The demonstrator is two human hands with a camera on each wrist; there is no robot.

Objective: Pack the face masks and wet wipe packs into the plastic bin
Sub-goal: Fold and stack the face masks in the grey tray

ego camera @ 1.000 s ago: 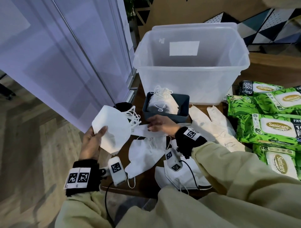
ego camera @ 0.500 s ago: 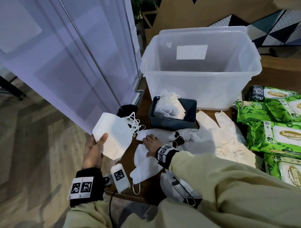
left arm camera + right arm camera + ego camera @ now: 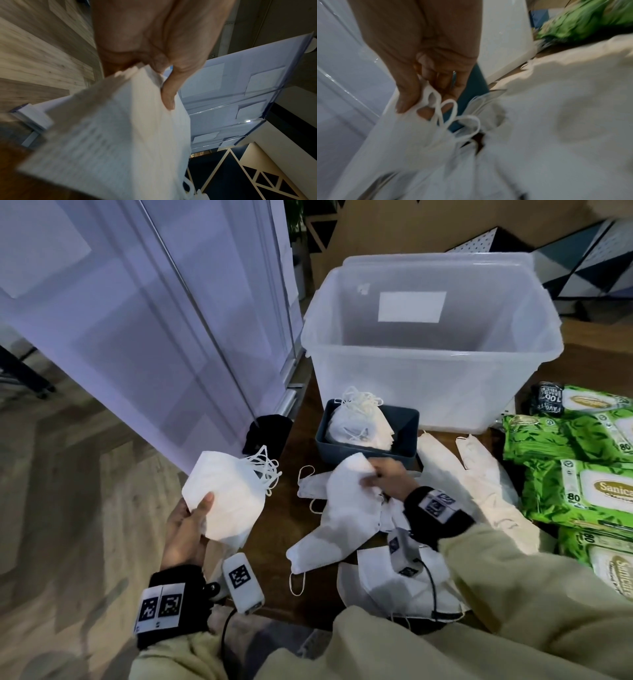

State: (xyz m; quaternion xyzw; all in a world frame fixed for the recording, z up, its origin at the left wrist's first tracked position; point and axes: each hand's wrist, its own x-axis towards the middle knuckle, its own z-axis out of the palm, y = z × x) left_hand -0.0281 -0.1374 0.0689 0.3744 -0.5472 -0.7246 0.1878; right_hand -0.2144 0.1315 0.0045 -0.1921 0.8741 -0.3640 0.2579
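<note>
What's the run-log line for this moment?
left hand: holds mask stack | right hand: pinches loose mask on table | plastic bin: nothing visible inside | wet wipe packs: unpacked

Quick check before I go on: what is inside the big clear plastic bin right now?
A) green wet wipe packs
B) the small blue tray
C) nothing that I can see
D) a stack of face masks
C: the head view shows the clear plastic bin with a bare interior, while the green wet wipe packs lie to its right on the table and the small blue tray of masks sits in front of it.
</note>
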